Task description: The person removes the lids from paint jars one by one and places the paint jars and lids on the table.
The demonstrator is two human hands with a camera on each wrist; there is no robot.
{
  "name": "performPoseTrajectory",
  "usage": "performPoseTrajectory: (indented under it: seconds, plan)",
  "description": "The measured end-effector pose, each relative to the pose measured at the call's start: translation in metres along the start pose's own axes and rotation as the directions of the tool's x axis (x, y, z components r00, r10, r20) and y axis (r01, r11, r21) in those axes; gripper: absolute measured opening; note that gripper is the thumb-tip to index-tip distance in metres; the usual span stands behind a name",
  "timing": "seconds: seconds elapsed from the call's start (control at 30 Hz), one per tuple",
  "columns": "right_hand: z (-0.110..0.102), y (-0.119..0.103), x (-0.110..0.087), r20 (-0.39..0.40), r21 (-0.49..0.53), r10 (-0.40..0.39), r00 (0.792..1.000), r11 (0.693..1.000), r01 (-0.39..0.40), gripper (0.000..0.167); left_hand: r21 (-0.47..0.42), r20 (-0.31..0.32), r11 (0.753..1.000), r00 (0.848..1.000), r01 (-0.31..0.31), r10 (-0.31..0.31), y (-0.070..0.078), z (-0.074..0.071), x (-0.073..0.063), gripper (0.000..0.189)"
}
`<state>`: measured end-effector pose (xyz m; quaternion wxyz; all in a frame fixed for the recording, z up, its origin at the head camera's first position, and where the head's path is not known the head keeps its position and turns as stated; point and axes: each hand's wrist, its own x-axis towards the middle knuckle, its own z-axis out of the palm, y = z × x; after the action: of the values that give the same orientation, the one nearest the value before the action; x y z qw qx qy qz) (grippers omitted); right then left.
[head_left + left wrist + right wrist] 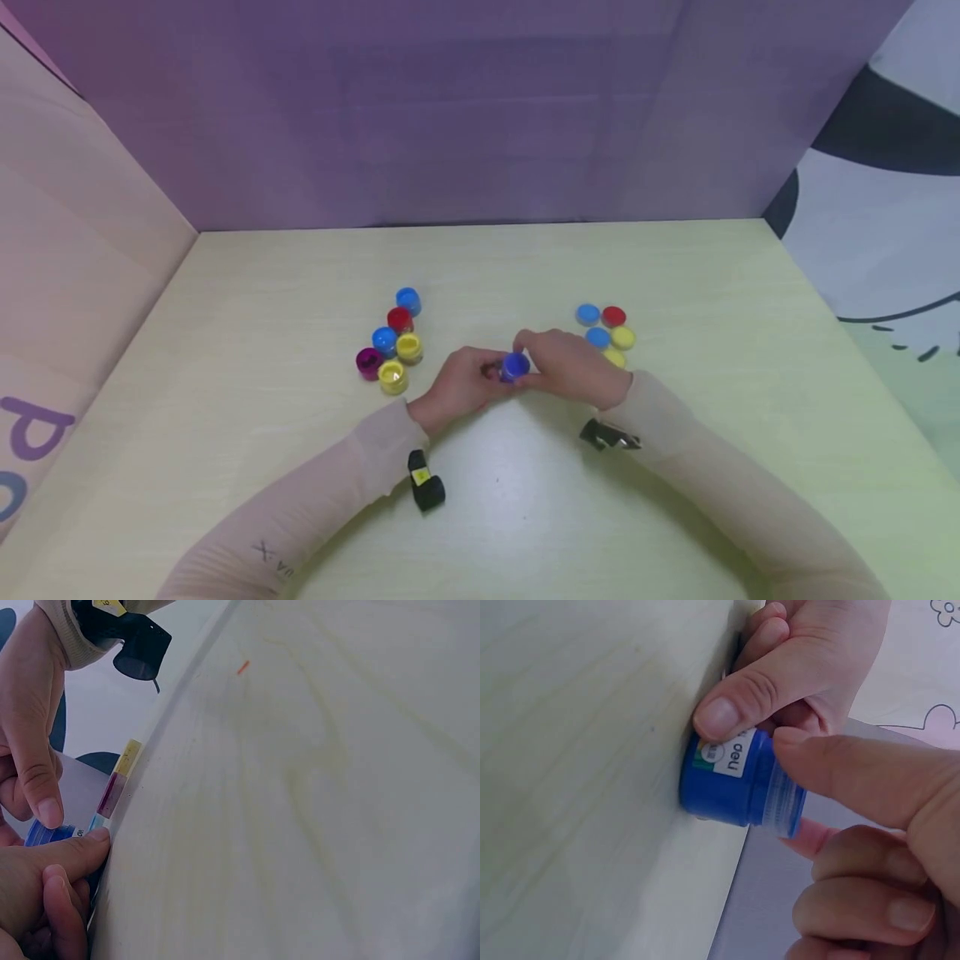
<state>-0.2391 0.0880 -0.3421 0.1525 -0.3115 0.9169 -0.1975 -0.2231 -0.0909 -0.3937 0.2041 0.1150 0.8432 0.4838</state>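
A small blue paint jar [716, 787] with a white label stands upright between the two hands at the middle of the table. My left hand [467, 382] holds its body, with the thumb over the label in the right wrist view. The thumb and forefinger of my right hand [570, 367] pinch the clear ribbed cap [781, 801] at its top. In the left wrist view, the fingers mostly hide the jar [49, 834]. Its base is close to the table surface.
Left of the hands, several jars are grouped: blue [408, 300], red [401, 319], yellow [392, 377] and purple [368, 364]. Several flat discs lie to the right, blue [588, 314], red [613, 317] and yellow [622, 337]. A purple wall [480, 125] rises behind the table.
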Motion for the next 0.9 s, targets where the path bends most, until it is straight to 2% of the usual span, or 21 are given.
performPoseTrajectory:
  seconds: [0.17, 0.3, 0.4, 0.63, 0.73, 0.9]
  plan:
    - [0.001, -0.001, -0.001, 0.006, 0.001, 0.024, 1.000, 1.000, -0.024, 0.033, 0.000, -0.001, 1.000, 1.000, 0.010, -0.010, -0.001, 0.001, 0.000, 0.034]
    - [0.005, -0.002, -0.002, 0.009, 0.016, 0.130, 0.991, 0.991, -0.130, 0.044, -0.006, 0.001, 1.000, 1.000, 0.031, -0.031, -0.001, 0.000, -0.001, 0.033]
    - [0.010, -0.005, -0.002, -0.019, -0.012, 0.176, 0.984, 0.984, -0.176, 0.052, -0.015, -0.003, 0.999, 0.999, 0.039, -0.039, 0.000, -0.001, -0.001, 0.034]
    - [0.017, -0.010, 0.000, -0.118, -0.086, 0.180, 0.977, 0.978, -0.191, 0.049, -0.022, 0.023, 0.999, 0.999, 0.040, -0.039, 0.000, -0.002, 0.001, 0.034]
    - [0.018, -0.010, 0.000, -0.113, -0.083, 0.175, 0.978, 0.979, -0.185, 0.047, -0.023, 0.031, 0.999, 0.999, 0.037, -0.036, 0.000, -0.002, 0.001, 0.034]
    - [0.013, -0.007, 0.001, -0.050, -0.030, 0.156, 0.986, 0.987, -0.158, 0.038, -0.030, 0.025, 0.999, 0.999, 0.037, -0.037, 0.001, -0.002, 0.000, 0.032]
